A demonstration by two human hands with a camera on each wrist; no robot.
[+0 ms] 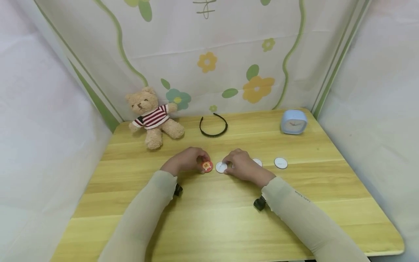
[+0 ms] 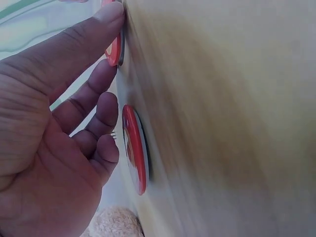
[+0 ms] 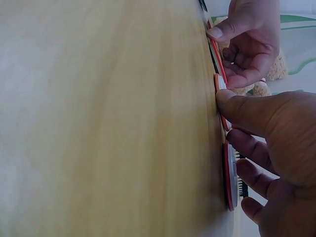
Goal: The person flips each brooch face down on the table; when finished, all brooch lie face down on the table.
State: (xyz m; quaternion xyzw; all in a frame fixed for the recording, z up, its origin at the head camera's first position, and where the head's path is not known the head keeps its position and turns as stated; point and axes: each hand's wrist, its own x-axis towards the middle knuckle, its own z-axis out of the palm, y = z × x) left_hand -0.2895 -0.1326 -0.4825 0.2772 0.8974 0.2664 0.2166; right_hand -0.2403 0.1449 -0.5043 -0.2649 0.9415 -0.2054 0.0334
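My left hand (image 1: 190, 160) pinches the edges of a round disc (image 1: 207, 166) with a red patterned face, lying on the wooden table (image 1: 209, 218). A second red disc (image 2: 134, 148) lies under that hand's curled fingers in the left wrist view; from above the hand hides it. To the right, my right hand (image 1: 241, 165) holds a white-faced disc (image 1: 221, 167) between thumb and finger, close beside the red one. Another white disc (image 1: 257, 162) shows partly behind this hand, and one more white disc (image 1: 280, 163) lies farther right. Red edges show on the white discs in the right wrist view.
A teddy bear (image 1: 154, 118) in a striped shirt sits at the back left. Behind the hands lies a black headband (image 1: 213, 135), and a blue clock (image 1: 294, 122) stands at the back right. A flowered curtain (image 1: 157, 47) hangs behind the table.
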